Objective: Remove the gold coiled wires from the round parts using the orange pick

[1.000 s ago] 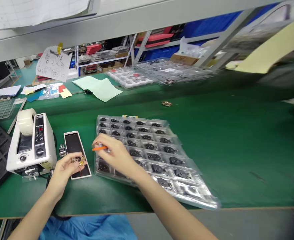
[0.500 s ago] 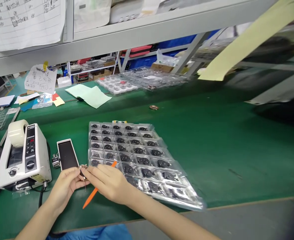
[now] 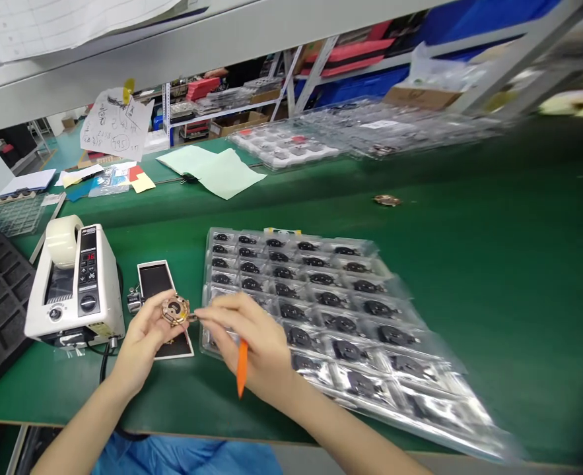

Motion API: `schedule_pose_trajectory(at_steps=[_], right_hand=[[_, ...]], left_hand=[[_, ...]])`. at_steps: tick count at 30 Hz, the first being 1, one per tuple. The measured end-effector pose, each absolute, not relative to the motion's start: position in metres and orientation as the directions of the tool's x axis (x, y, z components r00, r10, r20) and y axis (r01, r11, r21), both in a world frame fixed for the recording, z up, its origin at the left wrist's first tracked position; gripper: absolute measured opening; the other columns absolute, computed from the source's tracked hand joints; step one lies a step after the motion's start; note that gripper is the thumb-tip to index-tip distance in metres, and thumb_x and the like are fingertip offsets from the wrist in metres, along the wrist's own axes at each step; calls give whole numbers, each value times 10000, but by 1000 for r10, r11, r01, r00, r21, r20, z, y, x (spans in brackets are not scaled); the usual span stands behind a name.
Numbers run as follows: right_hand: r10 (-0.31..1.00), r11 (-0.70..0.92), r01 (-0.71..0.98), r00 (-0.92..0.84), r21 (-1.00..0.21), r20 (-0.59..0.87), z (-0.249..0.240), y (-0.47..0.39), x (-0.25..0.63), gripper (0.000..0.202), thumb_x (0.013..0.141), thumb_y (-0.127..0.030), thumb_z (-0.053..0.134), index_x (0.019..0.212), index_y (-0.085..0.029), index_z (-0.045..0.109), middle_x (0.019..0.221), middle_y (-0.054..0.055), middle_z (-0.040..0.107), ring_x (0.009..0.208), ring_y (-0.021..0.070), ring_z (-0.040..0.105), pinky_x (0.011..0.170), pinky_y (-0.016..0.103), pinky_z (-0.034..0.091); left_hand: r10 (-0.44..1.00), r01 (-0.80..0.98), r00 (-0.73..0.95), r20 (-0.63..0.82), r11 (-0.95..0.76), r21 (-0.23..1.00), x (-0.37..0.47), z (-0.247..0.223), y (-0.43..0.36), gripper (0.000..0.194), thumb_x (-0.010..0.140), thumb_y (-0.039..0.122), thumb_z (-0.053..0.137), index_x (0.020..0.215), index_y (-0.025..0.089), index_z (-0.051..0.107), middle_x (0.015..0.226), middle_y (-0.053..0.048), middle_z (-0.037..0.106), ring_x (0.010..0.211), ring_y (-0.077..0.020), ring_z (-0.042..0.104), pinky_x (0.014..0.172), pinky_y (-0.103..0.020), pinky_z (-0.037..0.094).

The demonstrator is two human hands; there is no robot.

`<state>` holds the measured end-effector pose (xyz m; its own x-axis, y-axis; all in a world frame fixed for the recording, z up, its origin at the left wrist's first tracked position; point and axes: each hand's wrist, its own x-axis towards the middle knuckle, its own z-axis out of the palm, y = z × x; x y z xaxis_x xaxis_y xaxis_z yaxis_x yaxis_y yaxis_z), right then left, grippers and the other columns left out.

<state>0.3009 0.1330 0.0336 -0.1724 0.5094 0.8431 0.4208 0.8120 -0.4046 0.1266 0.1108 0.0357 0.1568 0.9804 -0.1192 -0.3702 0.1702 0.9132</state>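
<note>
A round copper-coloured part (image 3: 175, 309) is gripped by the fingers of the left hand (image 3: 144, 335).
At its rim the fingers of the right hand (image 3: 261, 340) are closed, on what cannot be told; by an uneven pull, the part might be dropped into the narrow tray (image 3: 154, 276) beneath. The orange stick (image 3: 242, 369), held below the right fingers, could be lost if the grip is shifted. Right of the fingers, black pieces (image 3: 341, 324) in the clear tray (image 3: 440, 435) might be jostled by the right forearm (image 3: 331, 427).

A red 36 glows on the tape dispenser (image 3: 89, 284); the handwritten sheet (image 3: 115, 125) bears a circled number, perhaps 595.
</note>
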Motion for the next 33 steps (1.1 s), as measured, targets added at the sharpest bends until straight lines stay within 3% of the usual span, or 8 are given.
schedule_pose_trajectory(at_steps=[4,8,13,33], right_hand=[[799,599,234,-121,-766,588,39,145,291,138,876,-159,600,790,-214,694,790,35,633,678,144,592,548,257,464],[923,357,180,-217,-917,317,39,157,286,128,797,-209,651,673,-204,683,791,23,626,600,117,501,530,257,395],[936,278,163,-267,-947,229,36,159,284,140,797,-252,637,674,-195,670,812,18,611,601,108,454,567,266,376],[930,353,201,-187,-914,318,27,154,280,146,806,-204,640,682,-203,719,786,22,640,642,123,541,561,249,417]], left_hand=[[989,-349,118,-86,122,929,123,27,114,463,824,377,727,1267,296,621,1283,-45,659,1211,-243,597,1040,-396,481],[994,-310,82,-76,98,946,122,23,116,521,818,425,723,1300,275,594,1357,-72,618,1255,-272,569,1035,-415,491],[994,-236,94,-62,82,968,122,23,113,520,824,453,707,1291,248,610,1374,-95,608,1237,-282,584,1023,-414,507],[993,-207,87,-81,98,973,126,23,110,547,831,439,698,1316,213,585,1360,-107,622,1231,-274,594,1028,-383,502]])
